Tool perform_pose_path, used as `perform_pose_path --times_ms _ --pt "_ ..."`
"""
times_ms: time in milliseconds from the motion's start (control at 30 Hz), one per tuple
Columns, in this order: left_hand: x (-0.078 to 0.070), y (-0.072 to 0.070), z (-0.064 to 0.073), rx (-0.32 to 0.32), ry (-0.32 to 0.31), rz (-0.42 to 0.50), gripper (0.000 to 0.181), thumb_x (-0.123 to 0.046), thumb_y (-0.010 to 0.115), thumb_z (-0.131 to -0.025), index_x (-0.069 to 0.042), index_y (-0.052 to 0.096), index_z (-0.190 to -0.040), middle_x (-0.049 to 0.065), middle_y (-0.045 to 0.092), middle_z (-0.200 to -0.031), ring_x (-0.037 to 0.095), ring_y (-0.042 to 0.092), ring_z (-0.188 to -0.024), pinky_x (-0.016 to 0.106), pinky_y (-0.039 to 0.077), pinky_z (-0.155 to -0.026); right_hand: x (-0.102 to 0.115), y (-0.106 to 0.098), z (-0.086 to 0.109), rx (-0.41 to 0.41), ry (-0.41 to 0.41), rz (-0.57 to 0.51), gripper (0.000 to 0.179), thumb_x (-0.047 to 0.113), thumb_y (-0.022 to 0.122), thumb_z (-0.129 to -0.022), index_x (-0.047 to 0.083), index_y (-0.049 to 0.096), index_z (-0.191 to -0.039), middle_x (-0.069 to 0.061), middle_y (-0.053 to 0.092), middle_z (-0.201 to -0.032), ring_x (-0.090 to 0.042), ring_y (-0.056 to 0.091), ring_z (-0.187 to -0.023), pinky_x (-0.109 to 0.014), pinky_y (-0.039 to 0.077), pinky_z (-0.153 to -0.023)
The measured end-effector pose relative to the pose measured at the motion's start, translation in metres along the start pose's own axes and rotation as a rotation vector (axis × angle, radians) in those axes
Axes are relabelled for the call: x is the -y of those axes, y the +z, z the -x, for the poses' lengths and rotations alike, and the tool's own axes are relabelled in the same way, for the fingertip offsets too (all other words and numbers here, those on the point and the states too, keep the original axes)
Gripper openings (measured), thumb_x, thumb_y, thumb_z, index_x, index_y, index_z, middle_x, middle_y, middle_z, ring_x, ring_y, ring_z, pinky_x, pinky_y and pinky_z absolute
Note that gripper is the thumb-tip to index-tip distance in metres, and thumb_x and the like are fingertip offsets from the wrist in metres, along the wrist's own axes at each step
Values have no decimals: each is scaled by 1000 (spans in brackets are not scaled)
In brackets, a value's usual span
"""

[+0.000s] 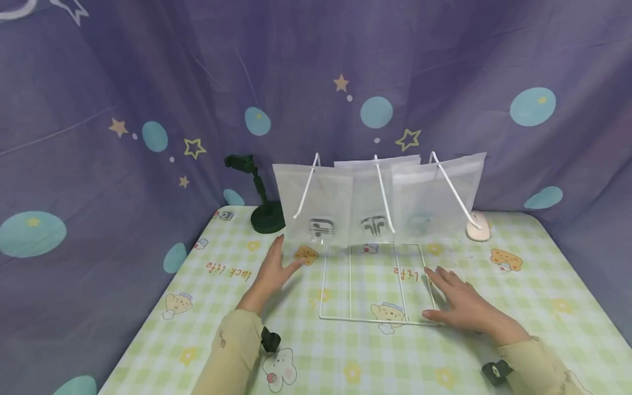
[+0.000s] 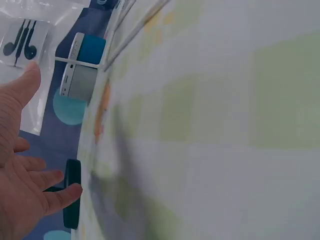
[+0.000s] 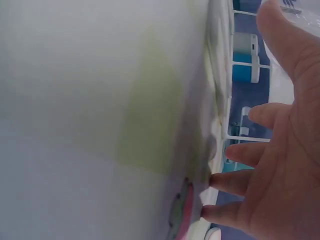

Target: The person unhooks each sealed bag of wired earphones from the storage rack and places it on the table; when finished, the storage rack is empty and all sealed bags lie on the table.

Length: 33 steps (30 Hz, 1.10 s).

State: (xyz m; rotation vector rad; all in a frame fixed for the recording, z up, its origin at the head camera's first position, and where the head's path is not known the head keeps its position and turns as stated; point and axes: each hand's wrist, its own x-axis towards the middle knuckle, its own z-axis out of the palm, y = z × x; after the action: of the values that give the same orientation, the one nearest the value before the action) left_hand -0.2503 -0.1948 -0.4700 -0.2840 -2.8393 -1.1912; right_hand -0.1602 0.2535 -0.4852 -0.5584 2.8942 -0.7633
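A white wire rack (image 1: 380,321) stands on the table, its base frame lying flat and three prongs sticking out toward me. Frosted plastic bags hang from the prongs: a left bag (image 1: 316,192), a middle bag (image 1: 371,200) and a right bag (image 1: 434,203). Earphone pictures or earphones show through the left and middle ones. My left hand (image 1: 270,274) is left of the rack, fingers spread, holding nothing. On the other side my right hand (image 1: 464,302) has its fingers extended beside the base's right edge; whether it touches the wire I cannot tell. Neither hand grips anything.
A dark green stand (image 1: 267,216) with a round base is at the back left. A pale computer mouse (image 1: 478,226) lies at the back right. Behind the rack, a blue and white object (image 2: 82,67) shows in the left wrist view. A patterned curtain (image 1: 296,66) closes off the back.
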Motion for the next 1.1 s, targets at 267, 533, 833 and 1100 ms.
perform_pose_path --times_ms 267,533,833,1100 --pt "-14 -6 -29 -47 -44 156 87 -30 68 -92 0 14 -154 27 21 -156 45 31 -137 55 30 -110 -4 1 -3 59 -19 -74 115 59 78 -71 4 21 -155 -31 21 -154 -57 9 -139 -76 4 -101" --pt "-11 -9 -44 -50 -113 400 83 -27 69 -93 -4 18 -154 20 26 -156 40 36 -136 50 35 -108 -2 -2 -6 106 3 -47 121 59 80 -67 -3 21 -152 -30 22 -154 -55 11 -140 -74 7 -104" --pt "-14 -4 -48 -36 -66 527 56 -14 67 -94 3 43 -141 24 54 -135 36 55 -120 40 46 -97 -1 -3 -4 105 -3 -26 120 60 80 -67 -8 26 -149 -31 24 -153 -55 13 -139 -74 8 -104" --pt "-20 1 -37 -14 -71 537 41 -19 68 -93 7 59 -123 20 67 -114 20 65 -98 37 50 -90 -4 -3 -4 114 -21 -21 116 61 78 -69 -6 29 -149 -29 22 -155 -55 12 -139 -75 8 -102"
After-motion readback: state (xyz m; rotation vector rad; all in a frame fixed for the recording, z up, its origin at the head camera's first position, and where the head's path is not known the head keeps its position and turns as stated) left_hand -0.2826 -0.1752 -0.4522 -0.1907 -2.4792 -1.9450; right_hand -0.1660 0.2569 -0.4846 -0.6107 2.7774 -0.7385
